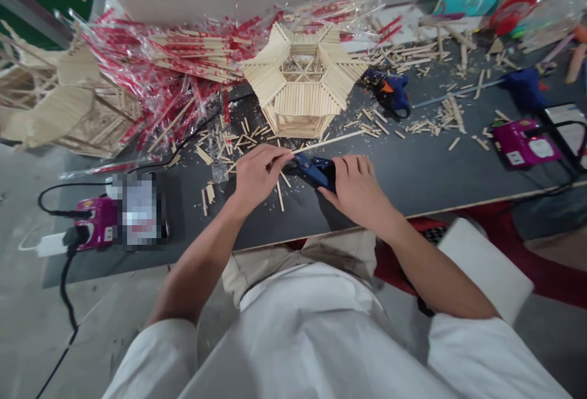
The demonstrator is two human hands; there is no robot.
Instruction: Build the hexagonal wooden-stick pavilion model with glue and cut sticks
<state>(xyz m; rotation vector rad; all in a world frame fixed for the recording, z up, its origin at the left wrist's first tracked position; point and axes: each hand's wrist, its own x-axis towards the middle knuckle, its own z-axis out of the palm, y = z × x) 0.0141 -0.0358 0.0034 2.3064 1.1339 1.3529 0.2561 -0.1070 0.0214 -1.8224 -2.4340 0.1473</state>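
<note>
My right hand (360, 188) wraps the handle of the blue hand tool (316, 171) over the table's (426, 169) near side, probably for a firm grip, while my left hand (257, 172) pinches by its head, on what I cannot tell, and the stick model (305, 98) stands just beyond, likely leaving working room.
</note>
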